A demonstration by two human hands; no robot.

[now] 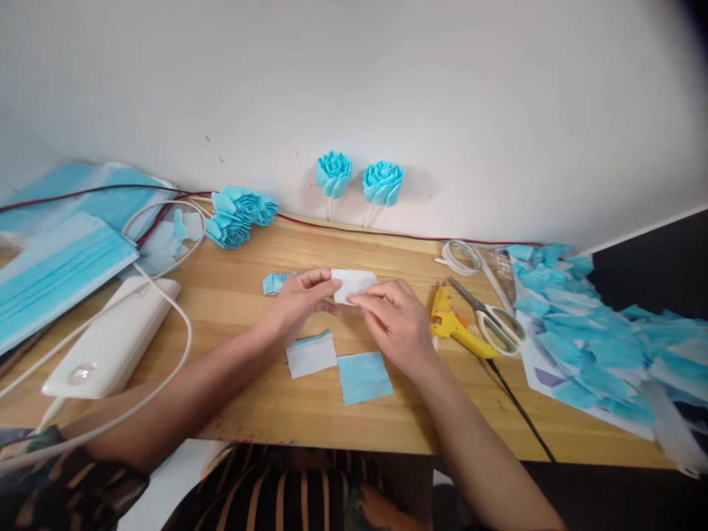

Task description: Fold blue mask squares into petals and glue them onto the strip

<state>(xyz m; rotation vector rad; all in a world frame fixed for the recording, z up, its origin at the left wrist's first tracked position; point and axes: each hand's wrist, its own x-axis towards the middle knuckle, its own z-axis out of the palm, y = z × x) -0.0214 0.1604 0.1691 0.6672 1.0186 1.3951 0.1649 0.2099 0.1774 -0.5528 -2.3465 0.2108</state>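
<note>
Head view: I look forward and down at a wooden surface (pixel 237 413) against a pale wall (pixel 248 88), with two bare hands at work near the middle.
White piece (pixel 355 283): a small, thin sheet, raised between the hands above the surface.
Left hand (pixel 307 295): its grip is closed on the sheet's left end, thumb on top.
Right hand (pixel 394 313): its grip is pinched at the lower edge, towards the right end.
Step in hand: by my judgement, shaping or folding the sheet by fingertip.
Next move: this seems to call for a light, two-handed pinch that keeps the edge even; such thin stuff would crease easily.
Flat pieces: a white one with a blue edge (pixel 311 355) and a blue square (pixel 365 377) lie just beside each other, nearer the person.
Folded blue piece (pixel 276 283): beside the left hand, partly hidden by it.
Yellow glue gun (pixel 456 324): right of the right hand, near the scissors (pixel 501 328).
Blue pile (pixel 580 324): heaped petal-like pieces, far right.
Blue flowers: two stand on stems by the wall, left one (pixel 334 175) and right one (pixel 383 183).
</note>
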